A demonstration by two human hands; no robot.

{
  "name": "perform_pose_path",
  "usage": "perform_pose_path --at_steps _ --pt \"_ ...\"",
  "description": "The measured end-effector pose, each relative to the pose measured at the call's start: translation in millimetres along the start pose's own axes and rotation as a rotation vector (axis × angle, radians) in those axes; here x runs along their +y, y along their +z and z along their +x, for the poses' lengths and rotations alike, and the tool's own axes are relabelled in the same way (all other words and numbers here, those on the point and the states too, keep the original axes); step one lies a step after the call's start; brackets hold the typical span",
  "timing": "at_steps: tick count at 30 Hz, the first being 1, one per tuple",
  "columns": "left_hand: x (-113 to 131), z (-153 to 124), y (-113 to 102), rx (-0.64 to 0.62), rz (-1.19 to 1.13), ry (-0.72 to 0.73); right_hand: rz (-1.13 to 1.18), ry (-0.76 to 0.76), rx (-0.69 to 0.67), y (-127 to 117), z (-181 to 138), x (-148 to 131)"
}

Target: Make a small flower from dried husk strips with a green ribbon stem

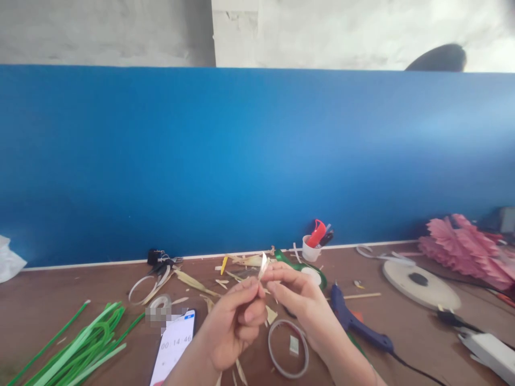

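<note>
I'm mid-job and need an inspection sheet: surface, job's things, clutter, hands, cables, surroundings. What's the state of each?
Surface: brown tabletop, strewn with pale, dry, husk-like scraps.
Job's things: small, thin, pale piece, tip pointing up.
Clutter: fuzzy green stems, lit dark-edged phone, pink pleated bundle, round white plastic cup.
Left hand: pinches the piece's lower end.
Right hand: fingertips beside the piece; grip unclear.
Cables: thin black cord from the dark-blue glue gun; black plug with cord, at right.
Surroundings: smooth blue partition; beyond it, pale wall and dark rounded shape, unidentified.

This looks like a craft workshop: glue gun (346, 315), green pipe cleaners (76, 346), cluttered worktable (100, 284).
</note>
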State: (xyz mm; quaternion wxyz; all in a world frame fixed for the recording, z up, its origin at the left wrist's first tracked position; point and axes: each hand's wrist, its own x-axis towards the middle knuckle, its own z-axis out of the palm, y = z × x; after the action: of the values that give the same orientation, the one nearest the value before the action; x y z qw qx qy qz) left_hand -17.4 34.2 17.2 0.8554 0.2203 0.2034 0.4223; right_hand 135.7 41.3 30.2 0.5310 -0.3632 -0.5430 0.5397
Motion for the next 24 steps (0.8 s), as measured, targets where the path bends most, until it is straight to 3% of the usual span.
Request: perform_pose_path --at_steps 5,9,13,18,24 --pt "15 -7 -2 -0.044 -0.039 0.064 -0.710 -0.038 0.002 -18 17 23" --pt "27 -13 -4 -0.051 -0.074 0.115 -0.991 0.043 -0.163 -22 23 55" --pt "36 -18 -6 -0.061 -0.113 0.144 -1.132 0.087 -0.341 -11 20 68" --pt "44 -21 -8 -0.072 -0.132 0.170 -1.223 0.065 -0.398 9 30 73" --pt "47 -23 -8 -0.087 -0.151 0.177 -1.180 0.064 -0.517 44 38 108"
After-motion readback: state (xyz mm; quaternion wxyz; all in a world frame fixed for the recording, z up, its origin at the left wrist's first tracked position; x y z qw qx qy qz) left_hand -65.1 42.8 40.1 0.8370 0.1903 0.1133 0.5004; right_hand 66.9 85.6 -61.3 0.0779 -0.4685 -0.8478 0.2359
